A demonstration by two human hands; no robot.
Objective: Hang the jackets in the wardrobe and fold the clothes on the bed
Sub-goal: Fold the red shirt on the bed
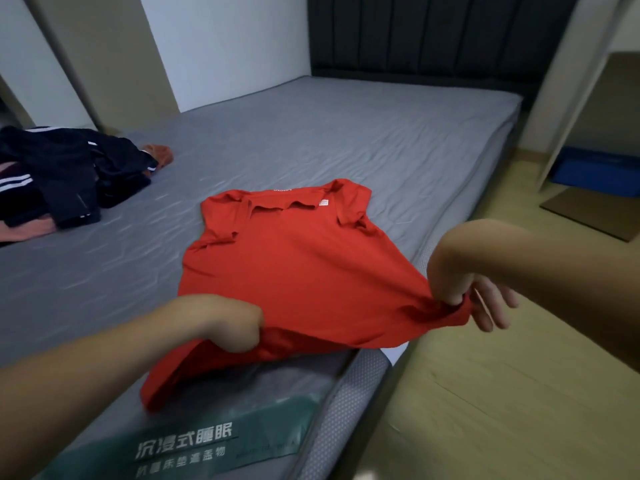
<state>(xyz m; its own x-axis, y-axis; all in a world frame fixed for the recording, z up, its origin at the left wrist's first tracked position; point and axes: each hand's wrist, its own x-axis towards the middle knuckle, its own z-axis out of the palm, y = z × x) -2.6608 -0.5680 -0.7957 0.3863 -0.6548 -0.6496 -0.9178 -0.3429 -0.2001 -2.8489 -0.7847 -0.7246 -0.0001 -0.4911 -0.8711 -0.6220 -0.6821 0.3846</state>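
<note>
The left hand (pixel 239 327) clenches one hem corner of the red polo shirt (pixel 294 271); the right hand (pixel 474 292) pinches the other corner, its outer fingers loose. Away from the fingers, the shirt lies flat with its collar far, hem lifted over the grey mattress (pixel 311 133) edge. Bare mattress stretches beyond; dark jackets (pixel 62 174) lie heaped far left.

A red shirt (pixel 294 271) of soft, matt cloth is seen, smooth across its middle. The bed (pixel 346 140) is covered in grey quilted fabric, faintly rippled. At 9 o'clock, dark jackets (pixel 62 174) of slightly glossy cloth are heaped. A matt wood-look floor (pixel 502 393) is shown at 4 o'clock.
</note>
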